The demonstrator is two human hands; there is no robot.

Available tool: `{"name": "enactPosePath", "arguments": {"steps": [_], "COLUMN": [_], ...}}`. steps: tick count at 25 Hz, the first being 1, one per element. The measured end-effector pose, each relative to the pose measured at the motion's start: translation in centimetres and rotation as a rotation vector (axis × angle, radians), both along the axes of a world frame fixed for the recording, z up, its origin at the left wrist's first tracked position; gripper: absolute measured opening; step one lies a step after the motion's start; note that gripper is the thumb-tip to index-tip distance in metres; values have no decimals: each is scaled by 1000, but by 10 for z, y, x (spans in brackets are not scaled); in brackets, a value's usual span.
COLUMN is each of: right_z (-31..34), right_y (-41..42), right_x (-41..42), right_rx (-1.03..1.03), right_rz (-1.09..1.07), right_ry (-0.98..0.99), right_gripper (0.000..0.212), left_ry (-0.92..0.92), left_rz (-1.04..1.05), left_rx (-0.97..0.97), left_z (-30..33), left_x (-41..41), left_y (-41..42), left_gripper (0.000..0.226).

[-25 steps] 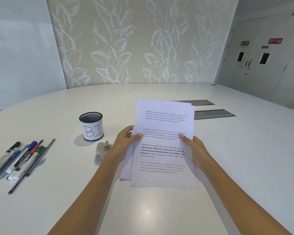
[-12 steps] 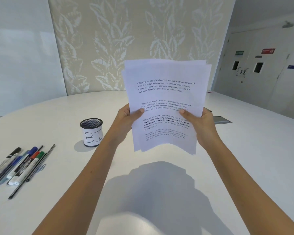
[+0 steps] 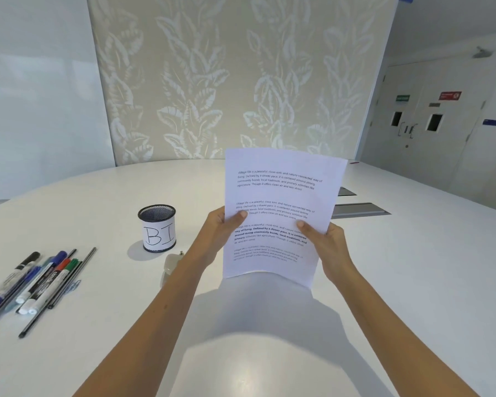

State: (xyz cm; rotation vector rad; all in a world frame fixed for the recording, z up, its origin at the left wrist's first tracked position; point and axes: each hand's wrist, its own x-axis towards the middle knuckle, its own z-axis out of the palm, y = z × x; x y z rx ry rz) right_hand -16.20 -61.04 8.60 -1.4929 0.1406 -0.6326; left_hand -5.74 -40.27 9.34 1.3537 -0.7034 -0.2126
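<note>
A stack of white printed sheets [image 3: 281, 196] is held upright above the white table [image 3: 413, 282], its lower edge off the surface. My left hand [image 3: 218, 233] grips the stack's left edge, thumb on the front page. My right hand [image 3: 327, 242] grips the right edge the same way, thumb across the text. The sheets look squared together, and the fingers behind them are hidden.
A black mesh pen cup [image 3: 157, 227] labelled "BI" stands left of my left arm. A small stapler-like object [image 3: 171, 266] lies partly behind that arm. Several markers and pens [image 3: 38, 282] lie at the table's left edge. Two grey cable hatches [image 3: 358, 210] sit behind the sheets.
The stack was lifted off the table and raised high, then lowered somewhat; its fanned sheets now look aligned. Both hands kept their grip throughout.
</note>
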Motion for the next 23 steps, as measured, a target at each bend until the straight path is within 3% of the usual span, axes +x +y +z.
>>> {"name": "enactPosePath", "arguments": {"steps": [4, 9, 13, 15, 17, 19, 21, 23], "right_z": [13, -28, -38, -22, -1, 25, 52, 77], "right_y": [-8, -4, -1, -10, -22, -29, -35, -41], "right_x": [3, 0, -1, 2, 3, 1, 0, 1], "right_rx": [18, 8, -73, -168, -352, -558, -775, -980], "right_rz": [26, -11, -69, -146, -166, -142, -105, -91], "right_ry": [-64, 133, 169, 194, 228, 299, 363, 417], "right_gripper": [15, 13, 13, 21, 25, 16, 23, 22], "left_ry": [-15, 90, 121, 20, -257, -578, -764, -768], "left_rz": [-17, 13, 55, 151, 429, 744, 878, 670], "left_rx": [-40, 112, 174, 138, 208, 362, 493, 599], "left_z": [13, -22, -33, -19, 6, 41, 74, 99], "left_x": [-2, -11, -18, -9, -3, 0, -3, 3], "left_y": [-2, -9, -14, -11, -7, -5, 1, 15], "left_gripper": [28, 28, 18, 39, 84, 109, 111, 90]}}
